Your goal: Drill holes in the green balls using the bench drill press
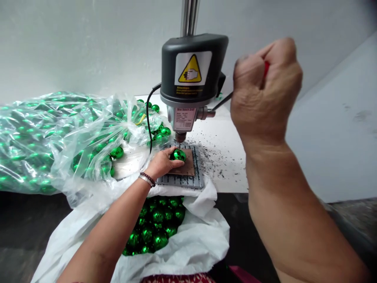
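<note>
A shiny green bauble rests on a brown board on the base of a small bench drill. My left hand pinches the bauble between thumb and fingers, right under the drill chuck. Raised at the right, my right hand is wrapped round the drill's feed lever; a bit of red shows between its fingers. The lever's grip end is mostly hidden inside the fist.
A clear plastic bag full of green baubles lies on the left of the white table. Loose baubles spill beside it. Dark shavings scatter round the drill base. Below the edge, an open white sack holds many more baubles.
</note>
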Demonstrator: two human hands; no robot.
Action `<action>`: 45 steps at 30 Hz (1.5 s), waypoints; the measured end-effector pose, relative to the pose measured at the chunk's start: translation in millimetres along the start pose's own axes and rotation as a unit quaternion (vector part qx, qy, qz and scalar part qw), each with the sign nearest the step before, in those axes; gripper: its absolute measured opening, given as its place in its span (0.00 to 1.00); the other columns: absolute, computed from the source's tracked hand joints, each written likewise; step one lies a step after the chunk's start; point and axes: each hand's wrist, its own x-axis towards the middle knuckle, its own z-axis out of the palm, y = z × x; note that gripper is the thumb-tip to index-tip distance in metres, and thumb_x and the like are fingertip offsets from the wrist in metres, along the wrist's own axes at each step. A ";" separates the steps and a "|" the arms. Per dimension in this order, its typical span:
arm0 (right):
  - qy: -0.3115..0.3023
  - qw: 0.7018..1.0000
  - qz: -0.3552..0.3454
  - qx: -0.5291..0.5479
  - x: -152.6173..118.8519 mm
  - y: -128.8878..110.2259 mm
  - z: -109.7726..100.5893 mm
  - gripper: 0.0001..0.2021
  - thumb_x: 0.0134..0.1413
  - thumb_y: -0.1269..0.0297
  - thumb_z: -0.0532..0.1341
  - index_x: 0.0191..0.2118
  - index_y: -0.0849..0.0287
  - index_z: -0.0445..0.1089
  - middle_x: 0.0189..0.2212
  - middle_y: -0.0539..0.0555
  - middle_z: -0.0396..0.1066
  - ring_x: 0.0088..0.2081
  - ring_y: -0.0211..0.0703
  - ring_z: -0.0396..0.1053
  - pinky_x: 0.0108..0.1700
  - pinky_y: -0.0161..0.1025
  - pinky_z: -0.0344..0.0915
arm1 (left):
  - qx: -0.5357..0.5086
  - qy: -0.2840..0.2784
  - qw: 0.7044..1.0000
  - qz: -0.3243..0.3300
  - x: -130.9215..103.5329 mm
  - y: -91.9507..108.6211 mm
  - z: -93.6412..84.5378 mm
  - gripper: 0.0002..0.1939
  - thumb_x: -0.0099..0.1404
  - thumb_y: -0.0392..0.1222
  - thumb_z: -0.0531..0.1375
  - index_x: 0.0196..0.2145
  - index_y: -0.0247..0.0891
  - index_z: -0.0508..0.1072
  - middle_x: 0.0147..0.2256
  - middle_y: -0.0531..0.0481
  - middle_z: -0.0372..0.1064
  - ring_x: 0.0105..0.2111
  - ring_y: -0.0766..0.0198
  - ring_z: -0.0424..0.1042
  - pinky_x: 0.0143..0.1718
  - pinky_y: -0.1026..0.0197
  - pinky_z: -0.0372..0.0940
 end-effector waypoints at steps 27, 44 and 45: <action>0.144 0.961 -0.229 -0.055 -81.8 56.9 -0.9 0.05 0.61 0.68 0.54 0.33 0.63 0.61 0.28 0.46 0.61 0.28 0.22 0.58 0.32 0.26 0.56 | -0.048 0.004 0.998 0.043 6.1 -18.4 10.0 0.36 0.55 0.45 0.69 0.61 0.36 0.71 0.50 0.44 0.77 0.47 0.54 0.76 0.52 0.57 0.68; 0.119 0.971 -0.205 -0.033 -109.1 71.1 1.7 0.01 0.58 0.68 0.54 0.35 0.57 0.60 0.27 0.48 0.62 0.28 0.30 0.61 0.32 0.32 0.58 | -0.056 0.001 0.998 0.043 3.2 -14.0 6.6 0.33 0.54 0.44 0.69 0.58 0.37 0.73 0.48 0.45 0.78 0.49 0.54 0.76 0.54 0.57 0.67; 0.127 0.970 -0.204 -0.025 -104.1 67.9 1.8 0.02 0.58 0.68 0.54 0.34 0.58 0.60 0.27 0.48 0.62 0.28 0.30 0.61 0.31 0.31 0.58 | -0.047 0.003 0.998 0.043 3.0 -13.5 6.6 0.33 0.54 0.45 0.69 0.58 0.37 0.73 0.48 0.45 0.78 0.48 0.54 0.76 0.54 0.57 0.67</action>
